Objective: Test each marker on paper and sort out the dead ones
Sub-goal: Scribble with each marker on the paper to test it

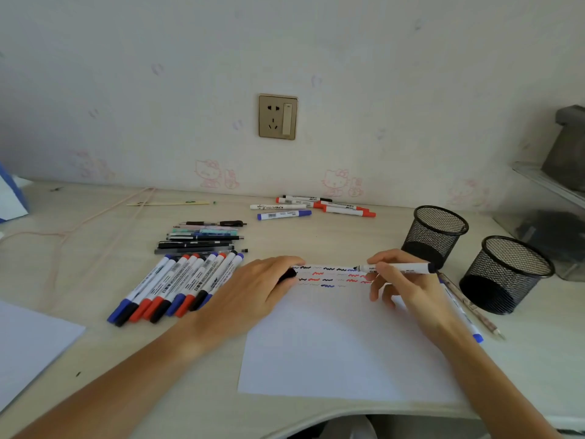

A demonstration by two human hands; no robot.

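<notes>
A white sheet of paper (342, 350) lies on the desk with rows of black, red and blue squiggles (329, 275) along its far edge. My right hand (402, 286) grips an uncapped white marker (399, 268), its dark tip pointing left and touching the top row of squiggles. My left hand (253, 288) rests on the paper's far left corner and holds a black cap (288, 275) under its fingers. Several capped whiteboard markers (177, 286) lie in a row left of my left hand. Another group of markers (316, 206) lies by the wall.
Several pens (202, 239) lie stacked behind the marker row. Two black mesh cups (435, 236) (506, 274) lie on their sides at the right. A blue-capped marker and a pencil (471, 307) lie beside my right forearm. A second sheet (28, 346) is at left.
</notes>
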